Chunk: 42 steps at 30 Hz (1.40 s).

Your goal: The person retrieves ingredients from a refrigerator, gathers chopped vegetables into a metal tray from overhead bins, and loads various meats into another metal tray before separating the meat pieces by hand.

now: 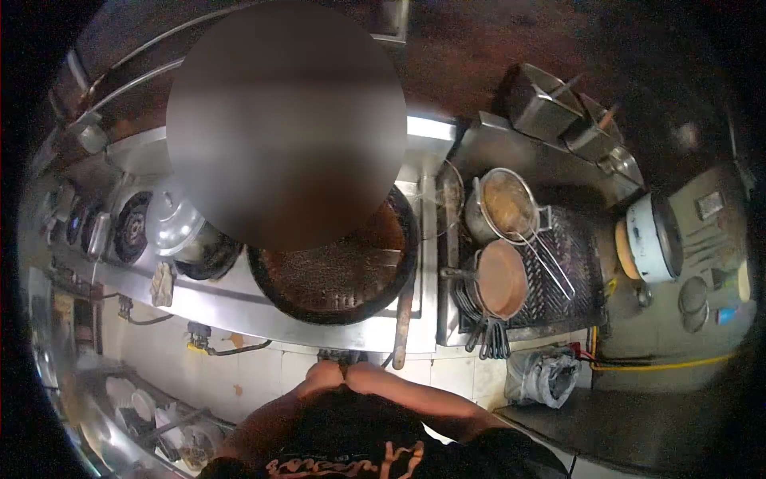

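Standing at the long steel stove (215, 302), both arms drawn in toward its front edge. Biggest thing on top nearby: a wide dark pan (335, 319), straight ahead, brown contents (331, 275) inside, far side lost behind a blur. A long brown handle (403, 327) juts past the front edge, to the right of the right hand. Left hand (325, 374) and right hand (363, 375) sit close together below the pan, near a dark fitting (341, 354) under the edge; can't tell what it is or if either hand touches it. Fingers hidden — cannot tell how open they are, or if they hold anything. For doing this well, my judgement: hands low and off the pan rim in case it's hot, right forearm clear of that handle — small, controlled finger movements in the tight space.
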{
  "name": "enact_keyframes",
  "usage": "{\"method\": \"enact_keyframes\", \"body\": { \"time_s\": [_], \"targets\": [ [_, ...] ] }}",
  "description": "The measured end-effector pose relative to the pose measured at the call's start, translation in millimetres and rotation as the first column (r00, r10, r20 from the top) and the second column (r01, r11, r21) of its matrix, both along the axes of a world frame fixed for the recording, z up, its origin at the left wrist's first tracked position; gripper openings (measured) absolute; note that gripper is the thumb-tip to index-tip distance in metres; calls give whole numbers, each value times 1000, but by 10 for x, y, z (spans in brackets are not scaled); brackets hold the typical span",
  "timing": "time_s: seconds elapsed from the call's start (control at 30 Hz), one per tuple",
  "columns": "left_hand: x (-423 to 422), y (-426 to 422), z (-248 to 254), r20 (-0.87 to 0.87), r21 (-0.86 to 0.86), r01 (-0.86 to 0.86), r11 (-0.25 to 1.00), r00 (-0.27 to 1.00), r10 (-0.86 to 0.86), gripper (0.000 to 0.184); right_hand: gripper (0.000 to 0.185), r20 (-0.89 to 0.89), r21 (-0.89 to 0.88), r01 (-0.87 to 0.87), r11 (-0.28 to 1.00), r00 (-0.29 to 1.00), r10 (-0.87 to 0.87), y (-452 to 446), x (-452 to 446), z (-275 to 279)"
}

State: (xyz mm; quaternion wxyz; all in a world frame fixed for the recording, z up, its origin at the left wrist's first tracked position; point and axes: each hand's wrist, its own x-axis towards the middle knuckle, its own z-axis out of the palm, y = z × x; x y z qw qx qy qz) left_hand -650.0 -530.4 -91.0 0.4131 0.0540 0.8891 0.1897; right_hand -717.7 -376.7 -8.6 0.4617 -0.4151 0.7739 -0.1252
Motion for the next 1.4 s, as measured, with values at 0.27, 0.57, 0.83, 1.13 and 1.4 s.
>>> {"method": "enact_keyframes", "body": {
  "time_s": [0.27, 0.57, 0.83, 1.13, 1.4],
  "targets": [
    [-142, 275, 191, 98, -47, 81, 996, 992, -76, 30, 54, -855, -445, 618, 648, -79, -512, 2980, -2337, 1705],
    [-22, -276, 90, -6, 218, -129, 967, 991, 133, 38, 31, -72, -377, 919, 119, 99, -992, 3451, -2171, 2267],
    [1585, -2012, -246, -312, 220, -243, 945, 900, 305, 33, 41, -725, -451, 788, 420, -49, -687, 2787, -1952, 2119],
    [4490, -3831, -1330, -111, -227, -184, 956, 981, 162, 25, 25, -741, -164, 716, 678, 365, -564, 455, -1315, 2043],
    [5389, -3526, -1256, 303, 189, -951, 246, 295, 906, 34, 14, -178, 223, 636, 738, 771, -611, 43, -1610, 885]
  ]
}}
